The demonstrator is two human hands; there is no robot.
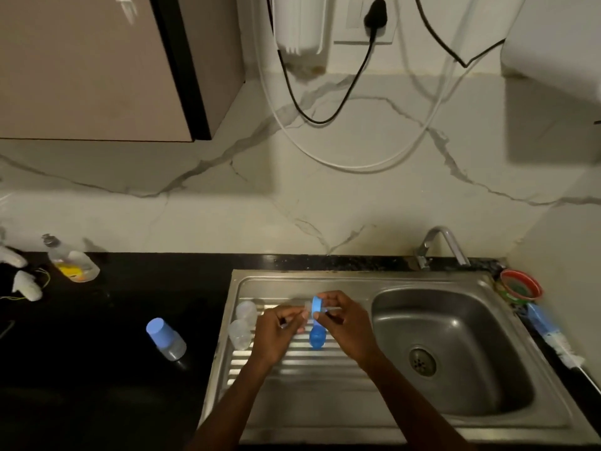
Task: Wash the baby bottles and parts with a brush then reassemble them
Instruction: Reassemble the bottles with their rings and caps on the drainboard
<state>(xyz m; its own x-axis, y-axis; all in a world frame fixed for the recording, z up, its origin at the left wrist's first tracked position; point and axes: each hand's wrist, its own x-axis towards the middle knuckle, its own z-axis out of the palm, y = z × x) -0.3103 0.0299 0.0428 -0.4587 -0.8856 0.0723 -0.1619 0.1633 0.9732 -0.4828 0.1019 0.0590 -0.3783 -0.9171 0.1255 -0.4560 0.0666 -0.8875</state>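
Over the ribbed drainboard [292,362] my left hand [279,330] and my right hand [348,323] meet on a blue bottle ring [316,305] with a clear teat; both pinch it, and which hand bears it I cannot tell. A blue bottle part [317,338] lies on the drainboard just below them. Two clear caps [242,323] rest at the drainboard's left edge. An upturned baby bottle with a blue base [166,338] stands on the black counter to the left. The bottle brush [553,336] lies on the counter right of the sink basin [455,340].
The tap [442,245] rises behind the basin. A red-rimmed strainer bowl [520,284] sits at the back right. A dish-soap bottle [70,262] and white items [27,284] lie at the far left. Cables and a hose hang on the marble wall.
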